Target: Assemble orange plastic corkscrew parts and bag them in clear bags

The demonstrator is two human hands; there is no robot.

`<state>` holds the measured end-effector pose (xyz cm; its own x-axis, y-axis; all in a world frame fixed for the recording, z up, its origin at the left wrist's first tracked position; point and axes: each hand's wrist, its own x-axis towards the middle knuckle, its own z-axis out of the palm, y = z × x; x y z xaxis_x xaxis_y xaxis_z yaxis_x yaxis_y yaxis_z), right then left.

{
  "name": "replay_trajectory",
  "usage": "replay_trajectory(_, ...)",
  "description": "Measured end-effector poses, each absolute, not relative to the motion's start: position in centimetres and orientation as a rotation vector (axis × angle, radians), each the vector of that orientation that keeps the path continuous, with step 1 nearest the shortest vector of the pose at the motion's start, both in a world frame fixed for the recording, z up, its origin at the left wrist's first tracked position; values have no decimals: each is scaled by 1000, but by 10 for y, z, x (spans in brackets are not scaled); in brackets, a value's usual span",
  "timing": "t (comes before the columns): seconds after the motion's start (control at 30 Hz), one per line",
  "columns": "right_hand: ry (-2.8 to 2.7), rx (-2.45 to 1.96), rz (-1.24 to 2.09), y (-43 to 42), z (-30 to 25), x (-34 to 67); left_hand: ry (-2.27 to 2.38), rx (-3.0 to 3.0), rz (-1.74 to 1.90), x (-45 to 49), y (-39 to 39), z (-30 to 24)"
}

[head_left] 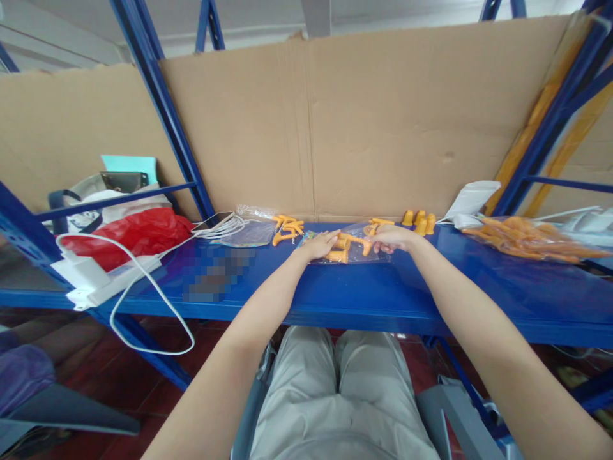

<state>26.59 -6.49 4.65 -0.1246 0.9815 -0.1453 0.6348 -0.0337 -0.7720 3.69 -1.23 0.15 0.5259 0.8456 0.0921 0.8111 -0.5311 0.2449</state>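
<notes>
Straight ahead at twelve o'clock on the blue table (345, 294), there's the clear bag (355, 257) with orange parts (338, 256)! Left hand (322, 245) stretched over its nine-o'clock side, right hand (393, 237) curled at three; whether either grips anything, I can't tell.

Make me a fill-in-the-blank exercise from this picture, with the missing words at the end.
1. The left hand and right hand are over a work surface coloured ____.
2. The tall brown sheet behind the work surface is made of ____.
3. The crumpled bag just behind the white power strip is ____.
4. The small upright yellow pieces stand nearer the ____ hand.

Missing words: blue; cardboard; red; right.
</notes>
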Motion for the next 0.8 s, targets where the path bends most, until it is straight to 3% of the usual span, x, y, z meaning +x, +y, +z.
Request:
replay_trajectory(0.33, -1506, -1574, 1216, -61, 36, 252, 1347, 2572, 465, 33, -10, -1)
replay_trajectory(0.57, -1544, -1631, 1128, -58, 31, 249, 1382, 2552, 493, 35, -9, -1)
replay_trajectory(0.8, -1347, -1400, 1303, -59, 31, 239, 1387, 2543, 595, 35, -3, -4)
